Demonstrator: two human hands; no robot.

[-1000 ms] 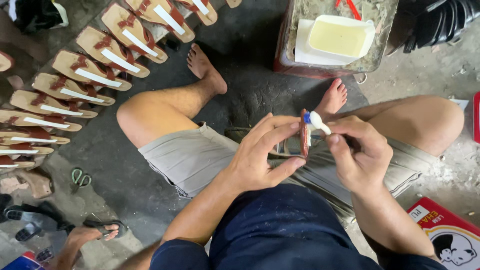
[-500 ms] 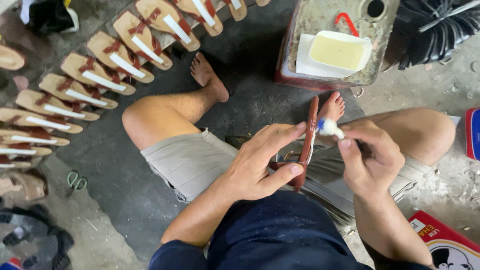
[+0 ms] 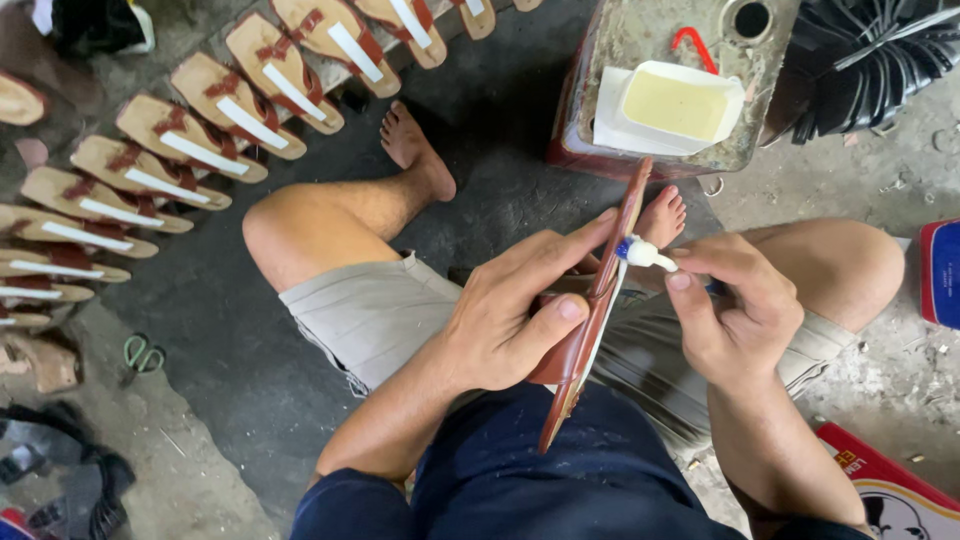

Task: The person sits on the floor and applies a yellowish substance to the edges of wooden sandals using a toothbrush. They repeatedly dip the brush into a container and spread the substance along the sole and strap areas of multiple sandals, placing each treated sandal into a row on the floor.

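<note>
Left hand grips the sandal; right hand pinches a brush against it (grey, gritty concrete floor, sandals alongside).

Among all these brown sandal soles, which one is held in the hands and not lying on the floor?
The sole held on edge in the left hand, with the right hand pressing a small glue tube against it. The other soles lie flat in a row.

Brown sandal sole edge-up; white glue nozzle touching.
</note>
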